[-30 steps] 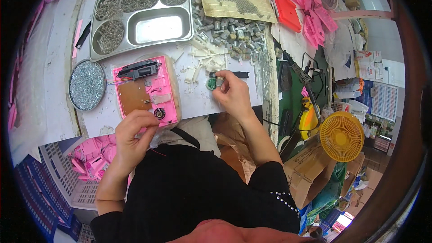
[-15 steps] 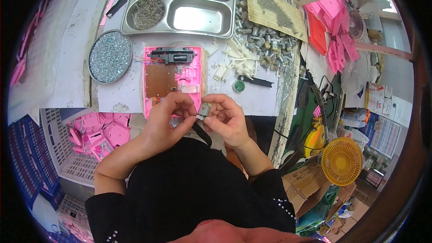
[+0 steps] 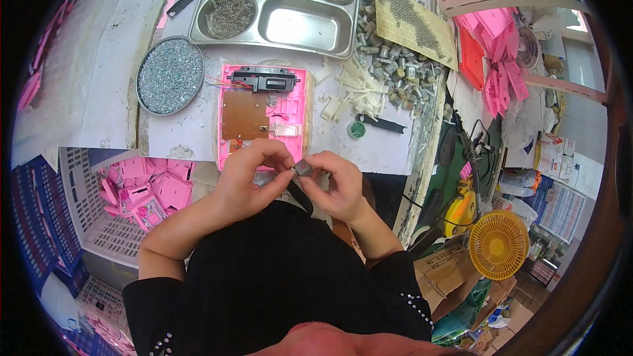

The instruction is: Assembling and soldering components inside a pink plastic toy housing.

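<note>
Just in front of my body, my right hand (image 3: 341, 186) pinches a small silver motor (image 3: 302, 168) between thumb and fingers. My left hand (image 3: 254, 175) is closed at the motor's left end, thumb against forefinger; the tiny piece at its fingertips is too small to make out. Beyond my hands lies a pink plastic housing (image 3: 299, 99), holding a brown circuit board (image 3: 242, 116), a black part (image 3: 265, 80) along its far side and thin wires. My left hand covers part of its near edge.
A round bowl of screws (image 3: 170, 76) stands left. A metal tray (image 3: 277, 47) with springs lies at the back. White plastic parts (image 3: 361, 92), loose motors (image 3: 402, 76) and a small green pot (image 3: 357, 130) are to the right. A crate (image 3: 86, 207) of pink parts sits lower left.
The motor has turned in my fingers, showing its end instead of its long side. The table scene has shifted slightly right in view. A grey object has appeared at the upper right.
</note>
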{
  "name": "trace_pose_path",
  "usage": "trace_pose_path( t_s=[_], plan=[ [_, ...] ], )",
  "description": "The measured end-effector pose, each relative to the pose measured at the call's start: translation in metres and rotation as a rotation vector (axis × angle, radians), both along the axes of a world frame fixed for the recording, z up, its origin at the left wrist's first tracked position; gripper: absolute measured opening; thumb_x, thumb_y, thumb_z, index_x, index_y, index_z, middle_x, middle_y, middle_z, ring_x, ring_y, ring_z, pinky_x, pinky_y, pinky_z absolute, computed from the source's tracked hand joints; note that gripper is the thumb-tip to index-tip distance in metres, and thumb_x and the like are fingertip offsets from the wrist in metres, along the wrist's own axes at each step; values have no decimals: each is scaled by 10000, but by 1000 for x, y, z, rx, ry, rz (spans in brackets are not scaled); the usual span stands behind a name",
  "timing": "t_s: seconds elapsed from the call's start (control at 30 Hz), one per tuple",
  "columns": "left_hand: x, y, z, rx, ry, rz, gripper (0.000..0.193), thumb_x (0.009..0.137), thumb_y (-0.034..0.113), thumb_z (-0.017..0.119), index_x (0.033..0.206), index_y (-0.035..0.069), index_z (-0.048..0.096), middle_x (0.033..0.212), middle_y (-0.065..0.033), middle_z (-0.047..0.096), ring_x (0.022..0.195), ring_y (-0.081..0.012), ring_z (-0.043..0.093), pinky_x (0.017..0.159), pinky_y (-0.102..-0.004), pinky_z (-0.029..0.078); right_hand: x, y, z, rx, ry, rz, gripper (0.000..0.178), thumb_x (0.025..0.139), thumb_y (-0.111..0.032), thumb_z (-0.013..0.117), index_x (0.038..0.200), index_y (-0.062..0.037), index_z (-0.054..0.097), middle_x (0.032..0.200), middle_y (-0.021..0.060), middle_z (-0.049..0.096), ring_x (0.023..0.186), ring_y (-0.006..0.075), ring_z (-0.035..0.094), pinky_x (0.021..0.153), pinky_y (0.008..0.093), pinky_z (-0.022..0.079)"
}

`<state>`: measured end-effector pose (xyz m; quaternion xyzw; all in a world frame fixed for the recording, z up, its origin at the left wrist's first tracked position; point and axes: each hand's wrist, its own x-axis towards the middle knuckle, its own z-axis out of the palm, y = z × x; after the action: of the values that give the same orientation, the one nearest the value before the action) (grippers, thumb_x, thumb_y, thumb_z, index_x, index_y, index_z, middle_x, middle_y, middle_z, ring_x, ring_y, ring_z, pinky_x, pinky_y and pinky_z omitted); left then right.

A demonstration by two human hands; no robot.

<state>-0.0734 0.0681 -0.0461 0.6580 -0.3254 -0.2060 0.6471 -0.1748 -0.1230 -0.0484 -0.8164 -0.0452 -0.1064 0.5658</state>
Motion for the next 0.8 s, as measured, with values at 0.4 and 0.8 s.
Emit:
trace_pose_path(
  t_s=[0.4,0.8],
  plan=[
    [12,6,1,-41,-307,52,249,777,-60,779,969,18,643,960,-123,701,883,-288,697,762,-376,555,29,-4,18,-192,-311,63,445,696,11,879,1083,-38,665,993,165,737,801,287,718,662,330,572],
    [12,14,-6,5,-305,186,219,777,-46,789,955,5,672,1103,-173,645,981,-300,657,837,-366,536,38,3,18,-189,-266,62,375,715,62,789,1063,-20,674,1083,164,713,896,327,710,746,381,588]
  ],
)
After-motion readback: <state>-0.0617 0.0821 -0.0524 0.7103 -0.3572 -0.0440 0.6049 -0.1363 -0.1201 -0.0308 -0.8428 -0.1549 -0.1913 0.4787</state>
